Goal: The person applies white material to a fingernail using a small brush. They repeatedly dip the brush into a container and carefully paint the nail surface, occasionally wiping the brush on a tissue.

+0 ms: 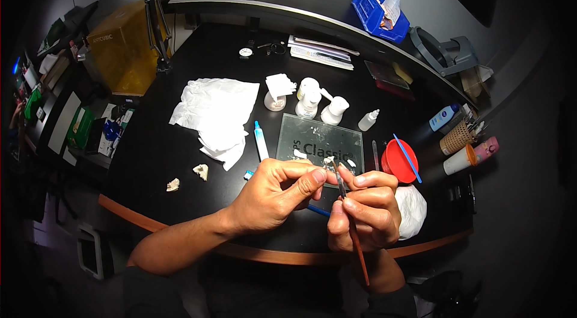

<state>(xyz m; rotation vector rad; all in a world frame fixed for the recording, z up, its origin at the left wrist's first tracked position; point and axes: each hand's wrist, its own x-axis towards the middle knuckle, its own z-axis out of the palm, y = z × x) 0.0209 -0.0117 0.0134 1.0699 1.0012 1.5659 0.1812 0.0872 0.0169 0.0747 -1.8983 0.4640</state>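
Right hand [369, 210] raised over the desk [144, 162], I grip a slanted brush [356, 243], its tip just beside my closed left hand [270, 193], whose pinch I can't make out. A blue stick [407, 158] crosses the red bowl [393, 165]; papers [390, 5] sit in the blue bin [392, 32].

Dark sleeves, near black. Left sleeve [155, 294] and right sleeve [389, 305] both end on the near side of the desk's wooden front edge [264, 253]; forearms [183, 240] bare beyond the cuffs. Left hand [270, 195] and right hand [372, 210] ungloved. Rounded nail on left thumb. Fabric detail lost in shadow.
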